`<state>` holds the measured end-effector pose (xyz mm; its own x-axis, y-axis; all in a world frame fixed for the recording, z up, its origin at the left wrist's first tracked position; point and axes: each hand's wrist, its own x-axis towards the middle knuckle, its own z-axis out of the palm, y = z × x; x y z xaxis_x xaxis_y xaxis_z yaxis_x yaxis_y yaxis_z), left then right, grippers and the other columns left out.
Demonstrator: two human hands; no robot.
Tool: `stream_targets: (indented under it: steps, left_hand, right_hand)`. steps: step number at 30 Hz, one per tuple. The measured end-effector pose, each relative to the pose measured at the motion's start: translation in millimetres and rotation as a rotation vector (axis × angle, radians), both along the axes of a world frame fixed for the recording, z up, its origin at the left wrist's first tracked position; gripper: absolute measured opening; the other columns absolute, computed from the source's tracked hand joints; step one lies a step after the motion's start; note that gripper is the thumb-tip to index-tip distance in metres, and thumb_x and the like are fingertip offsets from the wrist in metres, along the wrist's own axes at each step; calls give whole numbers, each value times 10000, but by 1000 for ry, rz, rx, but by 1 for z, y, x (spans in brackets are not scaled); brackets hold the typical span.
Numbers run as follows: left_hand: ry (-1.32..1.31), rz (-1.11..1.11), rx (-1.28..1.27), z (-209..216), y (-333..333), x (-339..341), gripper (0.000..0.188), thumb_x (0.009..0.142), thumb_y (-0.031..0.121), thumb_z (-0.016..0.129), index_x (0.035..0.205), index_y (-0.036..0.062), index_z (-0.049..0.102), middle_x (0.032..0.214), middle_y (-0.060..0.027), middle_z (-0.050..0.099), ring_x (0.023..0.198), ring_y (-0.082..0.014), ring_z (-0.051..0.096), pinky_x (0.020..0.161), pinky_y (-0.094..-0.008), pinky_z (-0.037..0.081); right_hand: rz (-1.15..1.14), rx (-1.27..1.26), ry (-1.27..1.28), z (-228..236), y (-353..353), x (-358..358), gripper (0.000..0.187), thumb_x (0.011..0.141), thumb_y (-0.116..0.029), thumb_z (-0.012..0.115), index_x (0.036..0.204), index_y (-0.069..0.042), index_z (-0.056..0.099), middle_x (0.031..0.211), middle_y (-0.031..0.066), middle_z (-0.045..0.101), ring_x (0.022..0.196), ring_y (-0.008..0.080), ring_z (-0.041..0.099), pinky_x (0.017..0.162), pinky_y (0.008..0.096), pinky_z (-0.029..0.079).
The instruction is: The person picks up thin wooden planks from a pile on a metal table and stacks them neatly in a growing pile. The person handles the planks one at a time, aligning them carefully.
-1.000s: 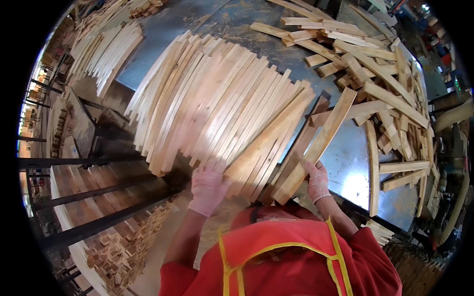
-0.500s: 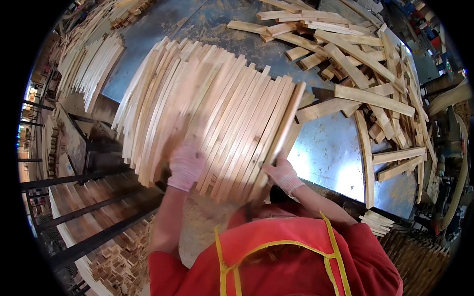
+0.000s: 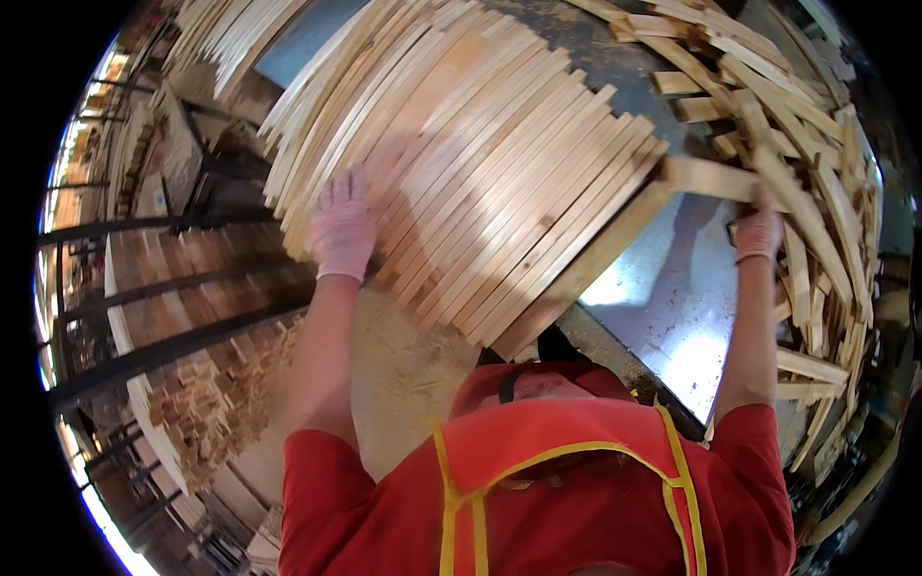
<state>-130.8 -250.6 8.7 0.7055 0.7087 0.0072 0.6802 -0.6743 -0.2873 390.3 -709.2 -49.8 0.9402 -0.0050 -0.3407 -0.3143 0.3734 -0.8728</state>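
Note:
A wide row of pale wooden strips (image 3: 499,173) lies side by side in front of me, slanting away to the upper right. My left hand (image 3: 343,228), in a light pinkish glove, rests flat over the near ends of the strips on the row's left side, fingers stretched out. Off to the right, my gloved right hand (image 3: 759,230) reaches to the loose pile and has its fingers closed around a wooden board (image 3: 706,177); motion blurs the fingertips. A wider piece of wood (image 3: 586,274) lies along the row's right edge.
A jumbled pile of wooden boards (image 3: 797,125) covers the right side of the shiny metal table (image 3: 663,278). Another group of strips (image 3: 235,34) is at the far left. Dark metal bars (image 3: 182,355) and stacked wood (image 3: 226,403) stand at the lower left.
My right hand has left the row's right edge and moved right to the loose boards. My left hand has shifted up along the left side. The whole view has turned and moved.

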Motion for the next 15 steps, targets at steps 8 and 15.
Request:
stream_targets:
  steps: [8, 15]
  left_hand:
    - [-513, 218, -636, -23, -179, -93, 279, 882, 259, 776, 1057, 47, 729, 1044, -142, 690, 937, -319, 657, 836, -449, 530]
    - [-1128, 1121, -1880, -59, -232, -66, 328, 1019, 387, 695, 1008, 59, 693, 894, -68, 681, 834, -198, 640, 740, -372, 541]
  right_hand:
    - [403, -443, -159, 65, 22, -207, 462, 942, -129, 727, 1368, -19, 583, 1236, 85, 653, 1103, 205, 642, 978, 399, 534]
    - [910, -822, 217, 41, 98, -351, 920, 944, -140, 746, 1658, -21, 180, 1230, 147, 691, 929, 197, 688, 730, 335, 586]
